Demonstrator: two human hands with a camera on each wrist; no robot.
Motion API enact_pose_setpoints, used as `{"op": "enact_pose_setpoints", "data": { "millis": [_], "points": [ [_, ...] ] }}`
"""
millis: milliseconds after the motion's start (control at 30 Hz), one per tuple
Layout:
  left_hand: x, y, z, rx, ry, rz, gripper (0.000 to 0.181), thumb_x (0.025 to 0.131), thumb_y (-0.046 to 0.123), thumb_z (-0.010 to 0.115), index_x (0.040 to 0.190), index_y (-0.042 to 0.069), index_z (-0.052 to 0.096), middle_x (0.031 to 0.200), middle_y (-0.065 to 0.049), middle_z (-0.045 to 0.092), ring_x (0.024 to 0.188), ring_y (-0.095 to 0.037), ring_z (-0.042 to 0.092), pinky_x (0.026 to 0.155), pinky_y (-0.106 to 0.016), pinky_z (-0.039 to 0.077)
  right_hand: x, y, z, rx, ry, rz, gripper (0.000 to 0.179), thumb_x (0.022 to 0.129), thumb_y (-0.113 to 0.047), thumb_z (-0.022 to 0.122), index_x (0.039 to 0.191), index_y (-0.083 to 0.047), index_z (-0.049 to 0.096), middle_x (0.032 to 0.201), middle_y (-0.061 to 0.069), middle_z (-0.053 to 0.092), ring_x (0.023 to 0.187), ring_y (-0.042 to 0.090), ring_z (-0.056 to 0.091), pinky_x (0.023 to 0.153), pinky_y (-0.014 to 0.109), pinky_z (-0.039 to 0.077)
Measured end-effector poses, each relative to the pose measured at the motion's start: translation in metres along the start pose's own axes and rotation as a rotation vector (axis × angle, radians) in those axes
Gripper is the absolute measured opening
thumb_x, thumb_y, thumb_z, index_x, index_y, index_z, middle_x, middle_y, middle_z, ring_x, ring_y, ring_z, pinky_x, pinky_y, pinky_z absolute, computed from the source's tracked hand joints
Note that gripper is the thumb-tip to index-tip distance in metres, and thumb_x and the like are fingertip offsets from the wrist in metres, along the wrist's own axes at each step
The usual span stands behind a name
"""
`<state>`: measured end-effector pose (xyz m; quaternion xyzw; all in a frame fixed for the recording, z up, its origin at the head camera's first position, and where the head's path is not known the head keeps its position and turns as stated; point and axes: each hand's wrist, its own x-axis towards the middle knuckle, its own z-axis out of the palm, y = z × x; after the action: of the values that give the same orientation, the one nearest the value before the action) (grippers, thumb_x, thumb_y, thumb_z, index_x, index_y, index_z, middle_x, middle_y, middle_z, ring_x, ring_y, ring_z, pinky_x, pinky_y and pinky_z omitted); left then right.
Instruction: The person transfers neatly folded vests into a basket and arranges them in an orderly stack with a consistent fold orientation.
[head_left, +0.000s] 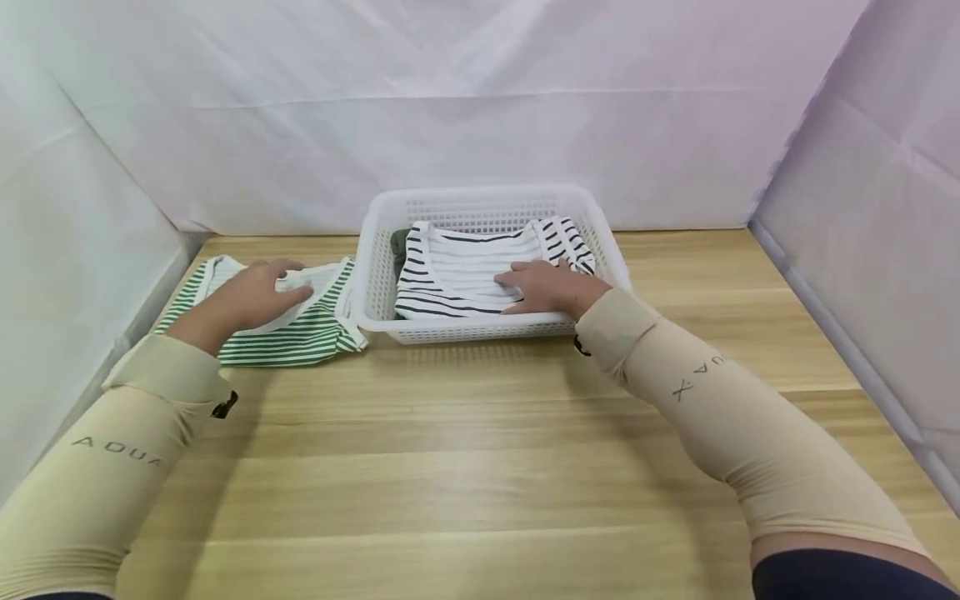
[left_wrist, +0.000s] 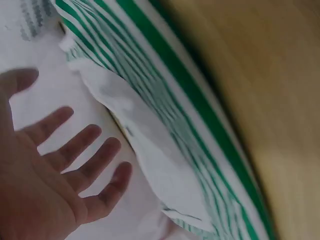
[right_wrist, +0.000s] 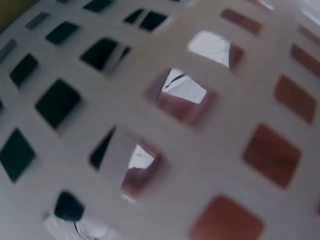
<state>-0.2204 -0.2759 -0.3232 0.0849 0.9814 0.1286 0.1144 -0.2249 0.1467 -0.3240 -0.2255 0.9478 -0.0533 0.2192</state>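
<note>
A white plastic basket (head_left: 480, 196) holds a folded white shirt with black stripes (head_left: 480, 262). My right hand (head_left: 551, 287) reaches over the front rim and rests on that shirt, fingers spread. In the right wrist view the basket's lattice wall (right_wrist: 190, 150) covers much of the same hand. To the basket's left lies a green-and-white striped garment (head_left: 300, 342) with a white neckline. Over it is my left hand (head_left: 251, 296), fingers apart and holding nothing. The left wrist view shows that hand's spread fingers (left_wrist: 80, 150) beside the striped cloth (left_wrist: 150, 100).
A dark green cloth (head_left: 399, 246) shows at the basket's left inside end, under the black-striped shirt. The wooden table (head_left: 450, 467) runs up to white sheet walls (head_left: 480, 133) at the back and both sides.
</note>
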Motion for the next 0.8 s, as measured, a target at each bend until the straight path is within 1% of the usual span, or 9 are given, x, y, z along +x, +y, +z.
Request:
{"op": "enact_pose_setpoints", "data": {
  "millis": [33,100,167,233,367,467,567,667,800],
  "points": [
    [0.000,-0.007,0.002,0.003,-0.034,0.013,0.067,0.103,0.041,0.046,0.151,-0.003,0.033,0.147,-0.039,0.037,0.135,-0.057,0.035,0.108,-0.070,0.030,0.000,0.000,0.000,-0.005,-0.009,0.004,0.070,0.100,-0.047,0.055,0.159,-0.023,0.027,0.168,0.012,0.015,0.154,0.039,0.013,0.116,0.073,0.004],
    [0.001,-0.020,0.004,0.008,-0.077,0.036,0.066,0.102,0.036,0.047,0.152,-0.005,0.030,0.148,-0.040,0.034,0.137,-0.058,0.030,0.110,-0.071,0.027,0.000,-0.001,-0.001,-0.005,-0.026,0.014,0.069,0.101,-0.046,0.054,0.160,-0.023,0.027,0.168,0.011,0.014,0.155,0.037,0.012,0.117,0.071,0.003],
    [0.001,-0.032,0.005,0.024,-0.098,0.054,0.065,0.100,0.030,0.048,0.151,-0.007,0.031,0.147,-0.040,0.034,0.137,-0.058,0.028,0.109,-0.071,0.026,0.001,-0.001,-0.002,-0.007,-0.035,0.015,0.068,0.102,-0.045,0.054,0.160,-0.022,0.026,0.168,0.011,0.013,0.155,0.036,0.012,0.118,0.071,0.003],
    [0.001,-0.043,0.006,0.035,-0.113,0.079,0.065,0.097,0.026,0.051,0.149,-0.009,0.033,0.146,-0.041,0.036,0.136,-0.059,0.029,0.108,-0.071,0.027,0.001,-0.002,-0.003,-0.007,-0.043,0.013,0.067,0.102,-0.044,0.053,0.160,-0.021,0.026,0.168,0.011,0.013,0.155,0.035,0.011,0.118,0.070,0.002],
    [0.001,-0.059,0.009,0.047,-0.159,0.103,0.071,0.096,0.029,0.058,0.149,-0.010,0.032,0.150,-0.041,0.031,0.137,-0.060,0.028,0.108,-0.073,0.026,0.002,-0.005,-0.004,-0.013,-0.060,0.015,0.067,0.103,-0.044,0.052,0.160,-0.021,0.025,0.169,0.011,0.011,0.155,0.035,0.011,0.118,0.070,0.002],
    [0.001,-0.064,0.009,0.070,-0.165,0.128,0.077,0.095,0.034,0.064,0.150,-0.009,0.031,0.151,-0.041,0.030,0.137,-0.060,0.027,0.109,-0.072,0.025,0.003,-0.007,-0.006,-0.024,-0.060,0.018,0.066,0.103,-0.044,0.051,0.160,-0.020,0.025,0.168,0.011,0.012,0.155,0.034,0.011,0.119,0.069,0.003],
    [0.000,-0.064,0.007,0.087,-0.157,0.141,0.079,0.093,0.035,0.067,0.150,-0.009,0.033,0.149,-0.042,0.031,0.135,-0.061,0.029,0.108,-0.073,0.027,0.003,-0.007,-0.007,-0.024,-0.056,0.026,0.066,0.103,-0.044,0.051,0.160,-0.021,0.025,0.169,0.010,0.012,0.156,0.034,0.011,0.119,0.069,0.003],
    [0.000,-0.063,0.006,0.091,-0.155,0.150,0.079,0.093,0.035,0.068,0.150,-0.009,0.034,0.148,-0.042,0.032,0.134,-0.061,0.031,0.107,-0.073,0.028,0.003,-0.006,-0.006,-0.016,-0.058,0.032,0.066,0.103,-0.044,0.051,0.160,-0.021,0.025,0.169,0.010,0.011,0.156,0.033,0.010,0.119,0.068,0.003],
    [0.001,-0.063,0.008,0.080,-0.161,0.154,0.080,0.092,0.036,0.069,0.150,-0.008,0.034,0.149,-0.041,0.031,0.135,-0.060,0.031,0.108,-0.072,0.028,0.004,-0.005,-0.004,-0.004,-0.071,0.031,0.066,0.104,-0.044,0.050,0.160,-0.021,0.024,0.169,0.010,0.010,0.156,0.033,0.008,0.119,0.068,0.002]
  ]
}}
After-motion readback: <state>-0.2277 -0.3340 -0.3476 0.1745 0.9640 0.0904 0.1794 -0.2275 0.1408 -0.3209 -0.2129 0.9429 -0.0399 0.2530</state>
